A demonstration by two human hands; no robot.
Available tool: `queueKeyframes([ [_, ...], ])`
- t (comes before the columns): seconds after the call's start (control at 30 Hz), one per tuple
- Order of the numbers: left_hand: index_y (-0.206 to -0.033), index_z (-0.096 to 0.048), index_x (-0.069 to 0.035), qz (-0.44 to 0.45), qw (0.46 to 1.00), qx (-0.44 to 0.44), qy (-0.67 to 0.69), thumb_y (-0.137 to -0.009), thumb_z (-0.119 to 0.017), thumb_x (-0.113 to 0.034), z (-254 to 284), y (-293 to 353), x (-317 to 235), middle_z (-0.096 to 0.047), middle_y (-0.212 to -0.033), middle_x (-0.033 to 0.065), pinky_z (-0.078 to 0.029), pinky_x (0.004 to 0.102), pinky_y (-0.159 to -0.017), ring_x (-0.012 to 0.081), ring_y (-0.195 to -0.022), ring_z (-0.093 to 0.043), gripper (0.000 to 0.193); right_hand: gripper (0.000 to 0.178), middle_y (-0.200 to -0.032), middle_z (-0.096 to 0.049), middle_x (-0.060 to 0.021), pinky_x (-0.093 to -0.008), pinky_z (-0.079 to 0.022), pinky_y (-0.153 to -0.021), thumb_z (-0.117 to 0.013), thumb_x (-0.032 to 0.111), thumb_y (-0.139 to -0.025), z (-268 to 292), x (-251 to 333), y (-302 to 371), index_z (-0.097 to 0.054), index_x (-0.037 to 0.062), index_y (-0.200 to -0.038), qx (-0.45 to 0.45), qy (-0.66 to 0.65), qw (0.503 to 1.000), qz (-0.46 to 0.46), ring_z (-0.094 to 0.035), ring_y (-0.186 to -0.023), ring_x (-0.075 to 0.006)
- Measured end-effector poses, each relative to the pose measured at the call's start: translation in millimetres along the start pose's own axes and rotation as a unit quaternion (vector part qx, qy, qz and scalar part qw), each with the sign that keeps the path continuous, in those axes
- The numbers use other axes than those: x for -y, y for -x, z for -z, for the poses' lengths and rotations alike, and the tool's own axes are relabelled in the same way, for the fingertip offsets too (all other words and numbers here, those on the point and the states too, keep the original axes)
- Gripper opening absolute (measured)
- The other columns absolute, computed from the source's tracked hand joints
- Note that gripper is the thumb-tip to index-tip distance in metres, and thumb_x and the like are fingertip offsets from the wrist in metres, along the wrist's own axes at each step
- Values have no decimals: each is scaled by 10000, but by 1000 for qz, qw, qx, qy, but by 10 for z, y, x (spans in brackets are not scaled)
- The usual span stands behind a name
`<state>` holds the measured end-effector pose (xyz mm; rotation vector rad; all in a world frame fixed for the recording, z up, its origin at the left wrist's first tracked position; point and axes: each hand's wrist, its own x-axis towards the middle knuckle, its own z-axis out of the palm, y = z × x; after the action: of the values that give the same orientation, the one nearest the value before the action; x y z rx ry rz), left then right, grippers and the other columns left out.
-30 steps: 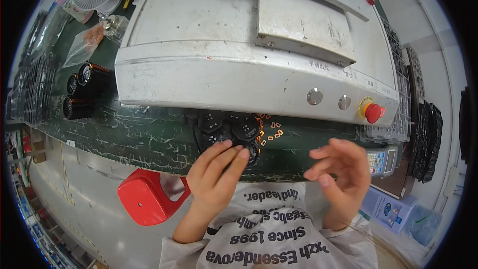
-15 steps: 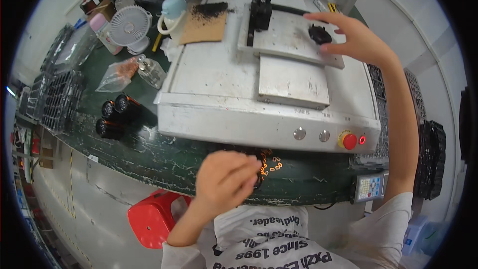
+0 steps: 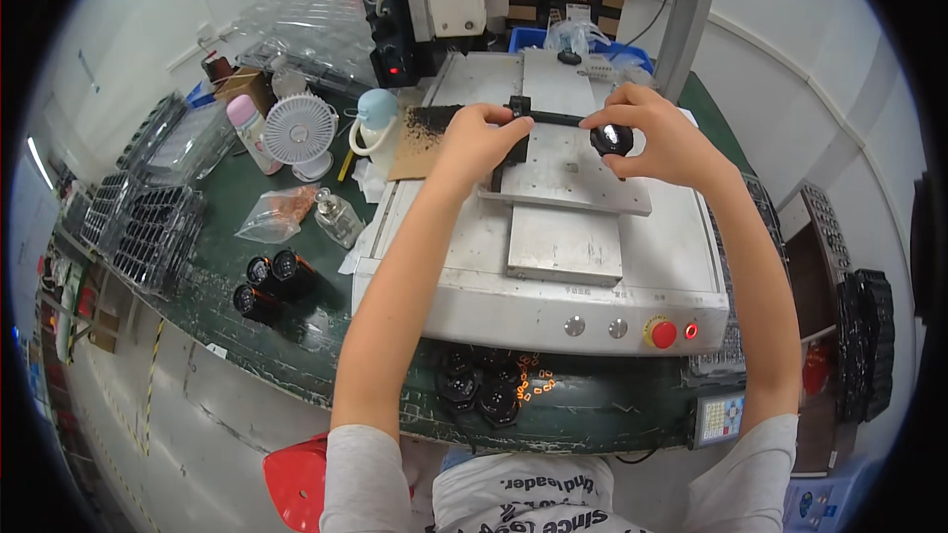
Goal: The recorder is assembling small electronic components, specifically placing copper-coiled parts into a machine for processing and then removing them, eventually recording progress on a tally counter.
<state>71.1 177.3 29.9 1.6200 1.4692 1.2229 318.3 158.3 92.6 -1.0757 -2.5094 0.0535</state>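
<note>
My right hand (image 3: 660, 138) holds a glossy black round part (image 3: 611, 140) between thumb and fingertips, over the right side of a silver metal plate (image 3: 573, 176). At the plate's left, my left hand (image 3: 482, 143) has its thumb and fingers closed on a small black block (image 3: 519, 105) of the fixture. Those fingers partly hide the block. A thin black bar (image 3: 558, 119) runs from the block toward my right hand. The plate sits on the white bed of a bench machine (image 3: 444, 286).
Several black round parts (image 3: 479, 390) and small orange pieces (image 3: 533, 380) lie at the table's near edge. More black cylinders (image 3: 281, 276) stand left. A red stop button (image 3: 664, 334) is on the machine front. A fan (image 3: 299, 130) and glass bottle (image 3: 338, 217) stand left.
My left hand has moved from the table's near edge up to the black block. My right hand has turned the round part, showing its glossy face. The view has tilted up.
</note>
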Motion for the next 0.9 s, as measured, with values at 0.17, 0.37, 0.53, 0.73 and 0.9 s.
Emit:
queueKeyframes([
  [0.17, -885, -711, 50, 21, 998, -38, 40, -731, -774, -220, -48, -119, 6, -690, -793, 86, -484, 270, -667, 134, -713, -621, 317, 384, -1048, -588, -63, -331, -490, -870, -744, 130, -728, 13, 115, -108, -671, 117, -1105, -70, -35, 997, 24, -580, -989, -215],
  [0.37, -799, -721, 45, 4, 986, -84, 141, -688, -775, -166, 35, -175, -143, -686, -731, 65, -473, 253, -608, 114, -634, -602, 245, 317, -1049, -612, -57, -324, -494, -919, -733, 119, -778, -193, 177, -390, -633, 75, -1075, -129, -157, 979, -1, -616, -971, -188],
  [0.53, -974, -686, 9, -74, 929, -144, 333, -821, -739, -149, 478, 192, -689, -660, -806, 10, -403, 204, -582, 49, -663, -542, 227, 318, -1149, -586, -87, -347, -471, -992, -682, 159, -867, -542, 220, -638, -610, 56, -1160, -172, -249, 953, -13, -581, -1099, -174],
  [0.73, -980, -656, -31, -100, 895, -146, 410, -862, -713, -161, 774, 973, -181, -665, -904, -1, -467, 224, -656, 68, -781, -592, 185, 316, -1170, -562, -101, -365, -412, -1043, -636, 136, -890, -806, 108, -669, -526, 56, -1176, -132, -195, 970, 58, -560, -1131, -259],
  [0.9, -959, -635, -27, -12, 896, -136, 424, -872, -686, -126, 827, 1524, 363, -661, -925, 31, -500, 238, -692, 98, -803, -611, 141, 334, -1265, -574, -125, -363, -390, -1064, -647, 112, -853, -644, 153, -609, -527, 59, -1161, -78, -185, 978, 52, -531, -1216, -262],
])
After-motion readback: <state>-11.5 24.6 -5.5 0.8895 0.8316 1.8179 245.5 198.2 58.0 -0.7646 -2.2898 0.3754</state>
